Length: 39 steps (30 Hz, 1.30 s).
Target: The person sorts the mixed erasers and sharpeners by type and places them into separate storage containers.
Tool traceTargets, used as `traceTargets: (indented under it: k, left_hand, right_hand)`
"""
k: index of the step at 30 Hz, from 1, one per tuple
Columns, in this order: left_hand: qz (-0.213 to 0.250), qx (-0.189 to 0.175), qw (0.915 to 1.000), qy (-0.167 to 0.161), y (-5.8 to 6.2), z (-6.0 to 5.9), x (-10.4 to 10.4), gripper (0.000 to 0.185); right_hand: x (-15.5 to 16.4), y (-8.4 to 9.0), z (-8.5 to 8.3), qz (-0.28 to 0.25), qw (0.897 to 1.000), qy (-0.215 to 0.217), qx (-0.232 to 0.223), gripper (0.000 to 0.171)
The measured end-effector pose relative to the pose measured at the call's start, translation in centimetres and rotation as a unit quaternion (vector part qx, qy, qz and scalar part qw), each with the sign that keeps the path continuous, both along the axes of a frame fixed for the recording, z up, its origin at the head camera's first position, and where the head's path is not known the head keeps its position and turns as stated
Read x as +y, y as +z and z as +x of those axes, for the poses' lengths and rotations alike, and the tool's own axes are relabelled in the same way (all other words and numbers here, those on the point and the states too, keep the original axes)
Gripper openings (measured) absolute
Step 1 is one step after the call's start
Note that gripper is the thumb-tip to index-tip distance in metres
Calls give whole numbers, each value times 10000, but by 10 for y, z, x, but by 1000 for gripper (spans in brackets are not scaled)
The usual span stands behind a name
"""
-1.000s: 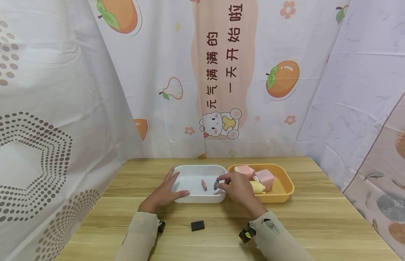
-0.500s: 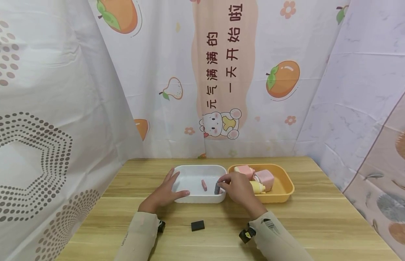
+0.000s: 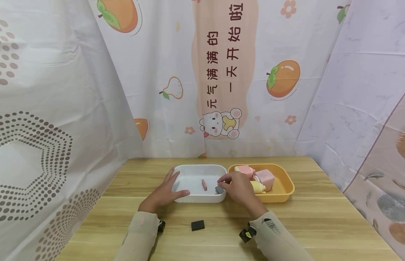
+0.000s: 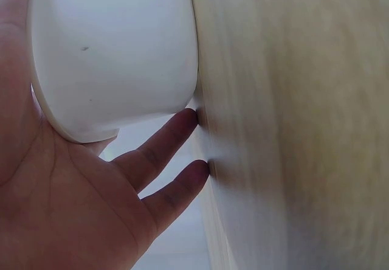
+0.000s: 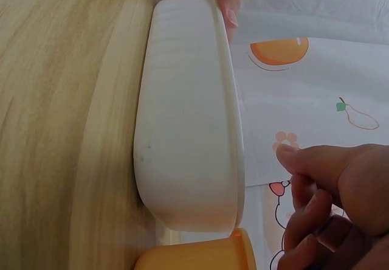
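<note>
In the head view, my left hand (image 3: 163,192) rests on the left end of a white tray (image 3: 199,199). Its thumb lies over the front rim; in the left wrist view two spread fingers (image 4: 170,139) reach down to the tabletop beside the tray wall. My right hand (image 3: 239,187) hovers over the tray's right end, fingers bent, thumb extended, nothing visible between them. Just below its fingertips a small grey block (image 3: 219,190) lies in the tray. A thin pink block (image 3: 204,185) sits nearer the tray's middle.
A yellow tray (image 3: 282,197) stands right of the white one, holding pink containers (image 3: 264,178) and a yellow bottle (image 3: 257,187). A black rectangular block (image 3: 197,225) lies on the wooden table (image 3: 320,217) in front. Printed curtains (image 3: 176,119) enclose the back and sides.
The grey block, earlier pinched upright in my right fingertips, has been let go and now lies in the white tray's right end. My left hand has stayed in place.
</note>
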<state>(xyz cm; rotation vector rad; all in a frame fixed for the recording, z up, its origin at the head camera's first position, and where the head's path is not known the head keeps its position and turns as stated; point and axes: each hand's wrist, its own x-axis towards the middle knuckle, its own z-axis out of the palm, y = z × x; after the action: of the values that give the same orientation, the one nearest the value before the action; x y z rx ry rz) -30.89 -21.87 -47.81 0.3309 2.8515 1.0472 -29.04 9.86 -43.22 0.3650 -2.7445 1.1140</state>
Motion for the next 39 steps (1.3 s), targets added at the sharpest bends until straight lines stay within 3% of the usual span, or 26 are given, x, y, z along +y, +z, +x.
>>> traceTargets:
  k: [20,30,39]
  left_hand:
    - [9,9,10000,1,-1,0,0,111]
    - [-23,-7,10000,24,0,0,0,112]
    - [24,8,10000,-17,-1,0,-1,111]
  right_hand:
    - [0,-2,2,-8,9999,56,-126,4]
    - [1,-5,8,-108,9982,542,-235,4]
    - [-4,-11,17,179,9957,907,-89,5]
